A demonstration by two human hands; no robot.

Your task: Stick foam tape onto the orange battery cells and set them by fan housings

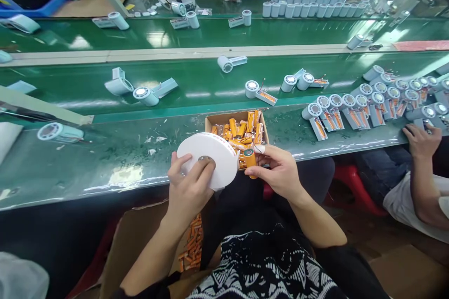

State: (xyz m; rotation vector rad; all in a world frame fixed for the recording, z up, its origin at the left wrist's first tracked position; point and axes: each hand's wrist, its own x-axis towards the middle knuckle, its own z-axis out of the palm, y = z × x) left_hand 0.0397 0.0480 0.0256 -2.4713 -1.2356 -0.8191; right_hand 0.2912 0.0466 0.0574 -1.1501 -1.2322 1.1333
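Observation:
My left hand [189, 187] grips a white roll of tape [210, 159], with a finger in its hub, just over the near edge of the green bench. My right hand [278, 173] holds an orange cylindrical battery [250, 160] upright beside the roll. A strip from the roll appears to reach the battery's top. Right behind both hands stands a small cardboard box [214, 119] filled with several more orange batteries.
Light-blue fan housings [145, 95] lie along the green conveyor belt [196, 84]; a dense group [372, 103] sits at right. A co-worker's hand [421, 140] rests there. A carton of batteries [192, 243] stands by my knees. Other people work across the line.

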